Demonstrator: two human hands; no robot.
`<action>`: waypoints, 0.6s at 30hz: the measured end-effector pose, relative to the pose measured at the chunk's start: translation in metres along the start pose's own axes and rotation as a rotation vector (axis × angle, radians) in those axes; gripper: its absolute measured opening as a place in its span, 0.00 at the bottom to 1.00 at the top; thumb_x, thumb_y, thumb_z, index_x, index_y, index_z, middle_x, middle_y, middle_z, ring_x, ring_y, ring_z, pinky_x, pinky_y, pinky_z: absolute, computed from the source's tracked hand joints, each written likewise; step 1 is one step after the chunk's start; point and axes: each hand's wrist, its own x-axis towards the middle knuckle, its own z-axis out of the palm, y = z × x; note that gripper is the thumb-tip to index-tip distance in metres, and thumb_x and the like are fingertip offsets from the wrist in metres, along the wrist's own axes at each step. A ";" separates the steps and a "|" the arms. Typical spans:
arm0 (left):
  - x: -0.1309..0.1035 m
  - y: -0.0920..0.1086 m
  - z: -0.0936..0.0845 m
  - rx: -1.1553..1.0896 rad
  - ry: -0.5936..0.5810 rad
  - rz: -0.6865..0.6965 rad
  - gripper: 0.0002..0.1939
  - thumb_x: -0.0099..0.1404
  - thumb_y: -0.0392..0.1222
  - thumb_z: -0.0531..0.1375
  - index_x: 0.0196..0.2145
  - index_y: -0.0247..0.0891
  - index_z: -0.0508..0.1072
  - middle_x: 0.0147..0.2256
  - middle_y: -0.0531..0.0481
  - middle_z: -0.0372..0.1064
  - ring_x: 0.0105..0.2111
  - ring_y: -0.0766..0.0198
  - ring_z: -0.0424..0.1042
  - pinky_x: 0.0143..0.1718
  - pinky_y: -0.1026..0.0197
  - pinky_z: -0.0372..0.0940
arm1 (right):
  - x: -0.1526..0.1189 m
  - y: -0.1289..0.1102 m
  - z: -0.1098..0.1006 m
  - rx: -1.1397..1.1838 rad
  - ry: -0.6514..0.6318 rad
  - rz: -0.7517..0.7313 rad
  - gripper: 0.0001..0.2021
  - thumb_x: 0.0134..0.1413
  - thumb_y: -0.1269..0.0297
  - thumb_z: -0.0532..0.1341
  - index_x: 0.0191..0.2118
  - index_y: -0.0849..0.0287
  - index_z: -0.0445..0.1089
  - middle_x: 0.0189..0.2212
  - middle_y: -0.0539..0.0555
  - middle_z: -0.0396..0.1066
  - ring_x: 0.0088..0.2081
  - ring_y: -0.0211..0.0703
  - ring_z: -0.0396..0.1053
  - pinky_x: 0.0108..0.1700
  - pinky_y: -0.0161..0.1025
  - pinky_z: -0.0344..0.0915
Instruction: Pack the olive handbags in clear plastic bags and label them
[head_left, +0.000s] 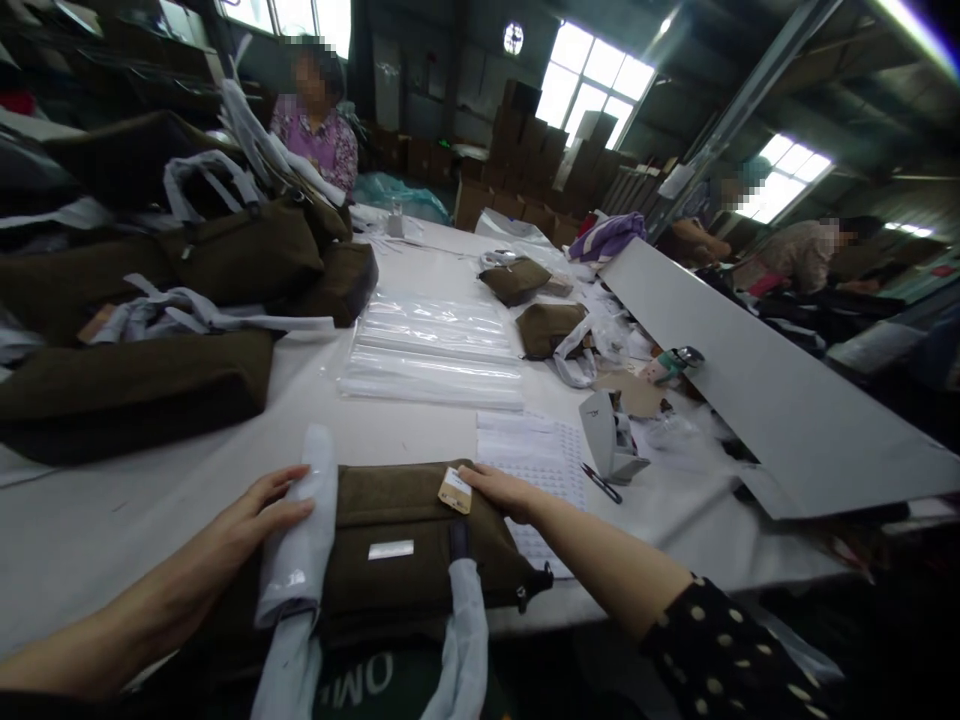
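Observation:
An olive-brown handbag lies at the table's front edge, its two handles wrapped in white paper or film. A bunched, shiny plastic bag covers its left end. My left hand is closed on that plastic bag, thumb and fingers on the near side. At the top edge of the handbag, my right hand grips the fabric beside a tan hang tag; some fingertips are hidden behind it. A small metal plate sits on the handbag's front.
Flat clear plastic bags lie beyond my hands. Olive handbags are piled at left. To the right are a printed sheet, small scissors, a tape dispenser, a bottle and a slanted white panel. Several people work beyond.

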 end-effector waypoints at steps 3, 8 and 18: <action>0.020 0.011 -0.011 -0.181 -0.050 0.062 0.30 0.57 0.55 0.58 0.56 0.45 0.59 0.58 0.43 0.57 0.55 0.49 0.62 0.50 0.50 0.63 | 0.017 -0.025 0.000 0.058 0.111 -0.268 0.24 0.46 0.48 0.63 0.47 0.54 0.63 0.45 0.54 0.70 0.46 0.47 0.68 0.48 0.46 0.65; 0.046 -0.035 0.003 -0.114 0.193 0.513 0.25 0.50 0.47 0.61 0.46 0.39 0.63 0.62 0.40 0.42 0.62 0.44 0.44 0.60 0.44 0.48 | 0.039 -0.030 0.020 0.097 0.333 -0.705 0.30 0.41 0.55 0.65 0.51 0.54 0.57 0.45 0.52 0.68 0.46 0.46 0.66 0.49 0.44 0.64; 0.036 -0.061 0.006 0.164 0.291 0.443 0.16 0.61 0.53 0.54 0.40 0.40 0.65 0.56 0.42 0.50 0.58 0.46 0.53 0.58 0.39 0.52 | 0.015 -0.014 0.043 -0.297 0.492 -0.569 0.19 0.46 0.57 0.63 0.44 0.56 0.62 0.38 0.52 0.69 0.40 0.46 0.69 0.45 0.46 0.66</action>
